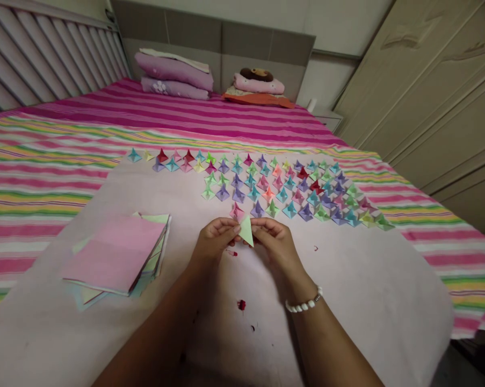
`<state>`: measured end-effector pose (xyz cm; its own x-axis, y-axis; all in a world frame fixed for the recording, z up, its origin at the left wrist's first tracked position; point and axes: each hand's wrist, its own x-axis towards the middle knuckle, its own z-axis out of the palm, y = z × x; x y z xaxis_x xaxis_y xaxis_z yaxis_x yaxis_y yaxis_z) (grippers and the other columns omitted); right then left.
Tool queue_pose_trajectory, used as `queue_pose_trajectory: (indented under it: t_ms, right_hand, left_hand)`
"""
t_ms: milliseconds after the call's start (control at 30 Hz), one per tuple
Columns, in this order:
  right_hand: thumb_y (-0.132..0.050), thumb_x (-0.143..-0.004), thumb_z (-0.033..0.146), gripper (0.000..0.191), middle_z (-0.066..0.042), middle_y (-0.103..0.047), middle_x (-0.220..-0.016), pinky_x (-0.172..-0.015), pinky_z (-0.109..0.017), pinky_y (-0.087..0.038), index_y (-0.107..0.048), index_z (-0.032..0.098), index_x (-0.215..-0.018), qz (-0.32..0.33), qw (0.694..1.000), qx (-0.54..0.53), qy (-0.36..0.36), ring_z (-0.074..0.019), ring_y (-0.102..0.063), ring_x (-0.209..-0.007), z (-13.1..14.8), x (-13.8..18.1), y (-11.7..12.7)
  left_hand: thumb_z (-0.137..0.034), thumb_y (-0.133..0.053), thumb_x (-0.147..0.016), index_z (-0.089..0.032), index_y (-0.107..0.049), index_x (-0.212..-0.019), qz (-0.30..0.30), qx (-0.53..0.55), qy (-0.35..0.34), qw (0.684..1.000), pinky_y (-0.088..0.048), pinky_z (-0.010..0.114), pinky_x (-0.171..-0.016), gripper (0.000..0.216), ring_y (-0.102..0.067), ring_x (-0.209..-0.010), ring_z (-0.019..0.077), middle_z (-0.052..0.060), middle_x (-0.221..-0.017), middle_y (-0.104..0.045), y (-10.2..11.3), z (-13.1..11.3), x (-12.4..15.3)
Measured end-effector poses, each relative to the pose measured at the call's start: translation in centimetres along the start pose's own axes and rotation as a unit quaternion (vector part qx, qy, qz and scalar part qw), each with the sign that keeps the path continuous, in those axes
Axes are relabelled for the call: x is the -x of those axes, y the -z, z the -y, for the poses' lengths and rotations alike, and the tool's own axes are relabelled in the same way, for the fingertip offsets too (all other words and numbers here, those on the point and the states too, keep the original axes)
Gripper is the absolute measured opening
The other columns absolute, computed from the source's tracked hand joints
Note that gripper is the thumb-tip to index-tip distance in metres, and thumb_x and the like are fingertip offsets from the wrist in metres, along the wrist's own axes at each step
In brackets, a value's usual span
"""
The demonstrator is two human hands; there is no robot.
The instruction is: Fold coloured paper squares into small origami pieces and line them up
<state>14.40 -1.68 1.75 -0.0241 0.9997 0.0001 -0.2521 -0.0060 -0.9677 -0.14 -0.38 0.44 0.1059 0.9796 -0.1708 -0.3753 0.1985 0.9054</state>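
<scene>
A small pale green paper triangle (246, 230) is pinched between both my hands above a pale pink cloth (367, 290). My left hand (215, 237) grips its left edge with closed fingers. My right hand (275, 240), with a white bead bracelet on the wrist, holds its right edge, fingers closed too. Just beyond my hands lie several rows of folded paper pieces (274, 188) in pink, purple, green, blue and red. A stack of square coloured paper sheets (117, 255), pink on top, lies to the left of my left hand.
The cloth covers a bed with a pink, yellow and green striped sheet (44, 177). Purple pillows (173, 75) and a pink folded pile (258, 88) rest at the headboard. A beige wardrobe (435, 91) stands on the right. Small red specks (241, 305) dot the cloth.
</scene>
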Motion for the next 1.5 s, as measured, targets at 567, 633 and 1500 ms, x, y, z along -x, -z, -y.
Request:
queue_pose_trajectory:
  t_ms: [567, 633, 1500]
  right_hand:
    - [-0.068, -0.066, 0.023, 0.010, 0.001, -0.063, -0.062, -0.052, -0.025, -0.040, -0.071, 0.020, -0.074, -0.070, 0.983, 0.138, 0.096, -0.0127, -0.051, -0.055, -1.4, 0.1, -0.5]
    - [-0.068, -0.068, 0.025, 0.009, 0.002, -0.061, -0.060, -0.052, -0.025, -0.038, -0.071, 0.020, -0.074, -0.077, 0.980, 0.156, 0.097, -0.0120, -0.049, -0.053, -1.5, 0.2, -0.4]
    - [-0.064, -0.076, 0.043, 0.028, 0.003, -0.052, -0.049, -0.050, -0.025, -0.036, -0.066, 0.018, -0.064, -0.029, 0.994, 0.097, 0.035, -0.0111, -0.044, -0.049, 0.1, 0.1, -0.1]
  left_hand:
    - [-0.028, -0.071, -0.071, -0.019, -0.069, -0.091, -0.022, -0.245, -0.209, 0.946, -0.052, 0.025, -0.067, 0.022, -0.064, -0.074, 0.0162, 0.006, -0.090, -0.069, -0.9, 1.0, 1.3]
    - [-0.025, -0.070, -0.072, -0.020, -0.069, -0.094, -0.028, -0.248, -0.222, 0.943, -0.053, 0.026, -0.070, 0.023, -0.066, -0.077, 0.0173, 0.005, -0.092, -0.070, -0.9, 1.1, 1.3]
    - [-0.025, -0.071, -0.073, -0.024, -0.076, -0.082, -0.029, -0.222, -0.250, 0.942, -0.051, 0.032, -0.086, 0.011, -0.066, -0.091, 0.0203, 0.004, -0.092, -0.073, -0.1, 0.7, 0.8]
